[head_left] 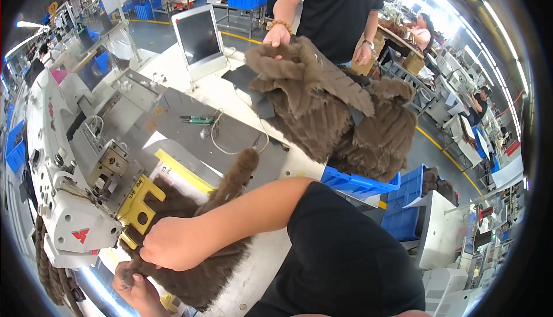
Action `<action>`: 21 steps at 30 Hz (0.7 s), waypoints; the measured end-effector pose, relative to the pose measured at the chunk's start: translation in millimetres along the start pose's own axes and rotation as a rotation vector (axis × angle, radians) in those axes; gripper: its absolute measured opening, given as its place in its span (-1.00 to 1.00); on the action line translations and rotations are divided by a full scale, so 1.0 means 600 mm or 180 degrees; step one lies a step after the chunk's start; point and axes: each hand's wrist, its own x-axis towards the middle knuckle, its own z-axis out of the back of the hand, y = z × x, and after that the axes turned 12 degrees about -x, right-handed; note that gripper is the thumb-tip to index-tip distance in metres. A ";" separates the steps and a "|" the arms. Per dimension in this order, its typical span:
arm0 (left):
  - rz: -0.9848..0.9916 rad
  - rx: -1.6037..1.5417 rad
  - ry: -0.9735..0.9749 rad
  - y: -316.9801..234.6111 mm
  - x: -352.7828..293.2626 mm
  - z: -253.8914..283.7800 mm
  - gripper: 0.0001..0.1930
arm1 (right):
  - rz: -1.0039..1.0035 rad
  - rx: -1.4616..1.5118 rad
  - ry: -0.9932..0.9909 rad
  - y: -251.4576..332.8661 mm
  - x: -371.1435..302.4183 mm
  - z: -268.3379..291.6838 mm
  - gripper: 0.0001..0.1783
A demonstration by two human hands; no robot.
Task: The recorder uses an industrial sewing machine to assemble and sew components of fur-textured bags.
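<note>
A brown furry fabric piece [207, 279] lies over the worktable beside a white industrial sewing machine [80, 219]. My left hand [138, 294], low at the left, pinches an edge of it between thumb and fingers. Just above, my right hand [175, 245] is closed on the same piece, its fingertips mostly hidden under the knuckles. Right by that hand is a yellow guide plate [141, 204] on the machine. A narrow fur roll [239, 170] sticks up behind my right forearm.
Across the table a person's hand [277, 34] holds part of a brown fur pile [322, 109], heaped above a blue bin [360, 181]. Green-handled snips [197, 120] and a looped cord [214, 138] lie on the grey tabletop [178, 101]. A monitor [197, 37] stands at the back.
</note>
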 end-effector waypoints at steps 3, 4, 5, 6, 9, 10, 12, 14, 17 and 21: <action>0.0128 -0.0056 -0.0057 0.006 -0.002 0.002 -0.47 | 0.0046 -0.0133 0.0010 -0.002 0.000 0.004 -0.73; 0.0055 -0.0049 -0.0103 0.008 -0.002 0.003 -0.46 | 0.0084 -0.0142 0.0025 -0.003 0.000 0.005 -0.73; 0.0011 -0.0036 -0.0107 0.006 -0.002 0.004 -0.46 | 0.0119 -0.0151 0.0042 -0.003 0.001 0.007 -0.72; -0.0039 0.0005 -0.0067 0.003 -0.004 0.006 -0.47 | 0.0151 -0.0177 0.0028 -0.004 0.004 0.008 -0.72; -0.0105 -0.0008 -0.0083 0.009 0.000 0.002 -0.48 | 0.0096 -0.0158 0.0148 -0.006 0.006 0.003 -0.72; -0.0167 -0.0030 -0.0163 0.010 -0.003 0.000 -0.48 | 0.0096 -0.0142 0.0099 -0.005 0.005 0.006 -0.72; -0.0093 -0.0057 -0.0134 0.010 -0.008 0.005 -0.49 | 0.0097 -0.0124 0.0068 0.001 0.002 0.004 -0.72; -0.0076 -0.0081 -0.0086 0.010 -0.002 0.004 -0.50 | 0.0093 -0.0193 0.0032 -0.001 0.003 0.006 -0.71; 0.0008 -0.0103 -0.0180 0.016 -0.004 0.007 -0.55 | -0.0015 -0.0146 0.0206 0.000 0.007 -0.002 -0.71; -0.0053 0.0012 -0.0162 0.015 -0.006 0.006 -0.61 | 0.0002 -0.0186 0.0146 0.002 0.003 -0.006 -0.70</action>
